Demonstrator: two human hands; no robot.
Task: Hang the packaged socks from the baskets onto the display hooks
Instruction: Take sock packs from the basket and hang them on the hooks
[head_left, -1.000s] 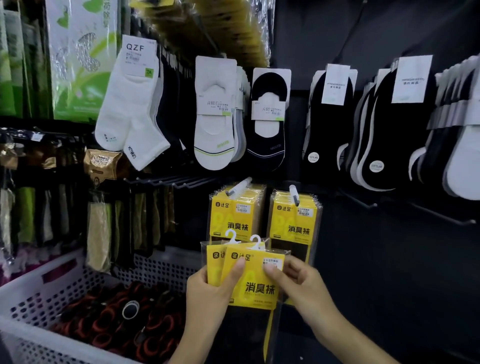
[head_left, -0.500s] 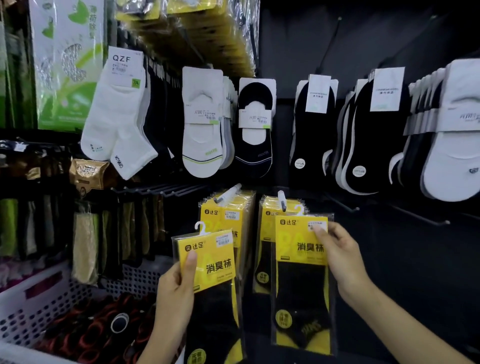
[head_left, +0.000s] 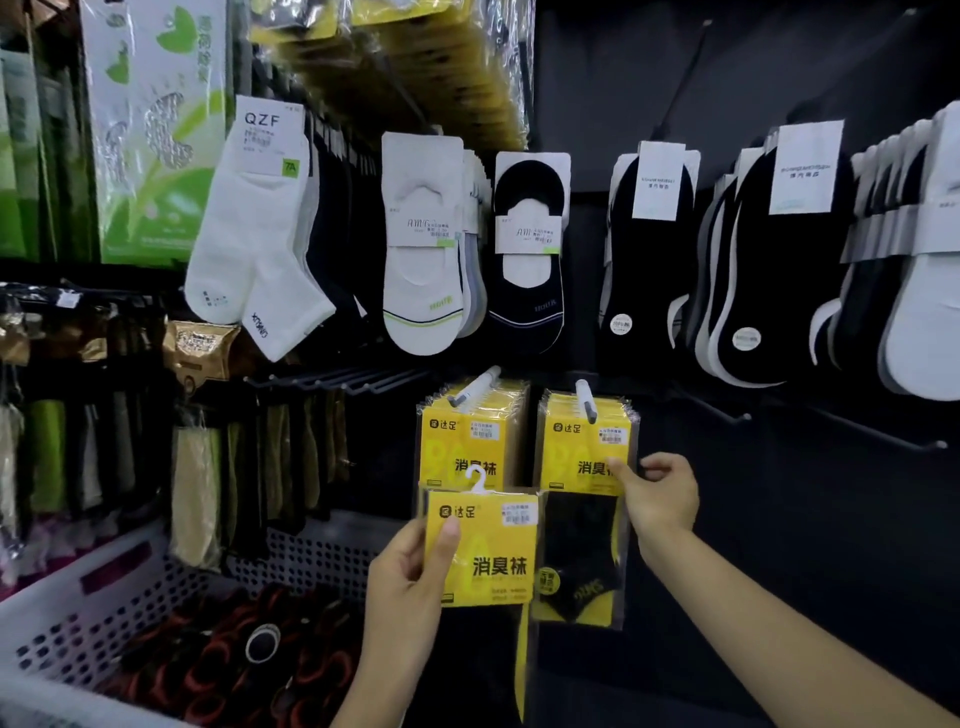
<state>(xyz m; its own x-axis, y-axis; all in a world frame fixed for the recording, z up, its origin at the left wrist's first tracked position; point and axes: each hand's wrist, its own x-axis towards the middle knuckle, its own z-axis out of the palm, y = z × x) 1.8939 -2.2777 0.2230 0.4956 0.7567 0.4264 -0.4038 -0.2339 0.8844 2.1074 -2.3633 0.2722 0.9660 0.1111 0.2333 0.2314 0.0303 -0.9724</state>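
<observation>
My left hand (head_left: 410, 577) grips a yellow-and-black packaged sock pack (head_left: 488, 556) by its left edge, thumb on the front, white hanger tab pointing up. It hangs in the air just below the left display hook (head_left: 475, 387), which carries a stack of the same packs (head_left: 467, 441). On the right display hook (head_left: 584, 400) hangs another stack, and my right hand (head_left: 657, 499) pinches the right edge of its front pack (head_left: 582, 457), thumb on the yellow card.
A white perforated basket (head_left: 78, 587) at lower left holds several dark red-and-black items (head_left: 208, 654). Rows of white and black socks (head_left: 421, 249) hang above. Bare hooks (head_left: 727, 410) jut out to the right against the dark panel.
The two packs were split between my hands. My right hand carried one up onto the right hook, where it now hangs. My left hand lifted its pack toward the left hook.
</observation>
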